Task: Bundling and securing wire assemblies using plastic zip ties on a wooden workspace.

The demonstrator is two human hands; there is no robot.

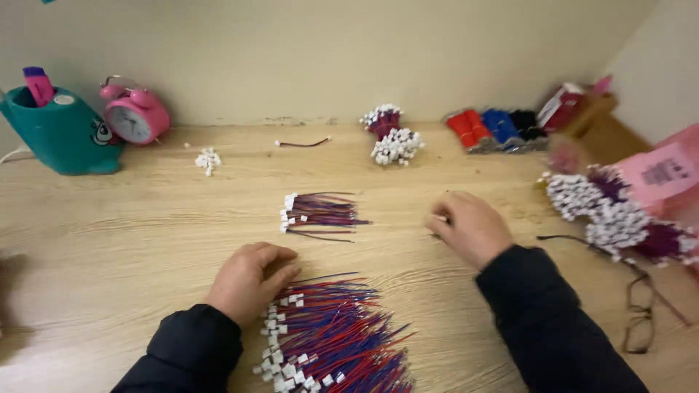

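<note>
A big pile of red, blue and purple wire leads with white connectors (331, 335) lies at the near edge of the wooden table (145, 225). My left hand (249, 280) rests on the pile's far left end, fingers curled over the connectors. A smaller, neat bunch of the same leads (319, 215) lies just beyond it. My right hand (470, 227) rests on the table to the right, fingers curled; a small white piece seems pinched at its fingertips, though the blur hides what it is.
Bundled leads with white connectors (389, 135) stand at the back, and a larger heap (619, 215) at the right. A teal holder (62, 135), pink alarm clock (135, 116), loose white connectors (208, 160), a single lead (302, 143), coloured spools (495, 129) and glasses (641, 320) are also present.
</note>
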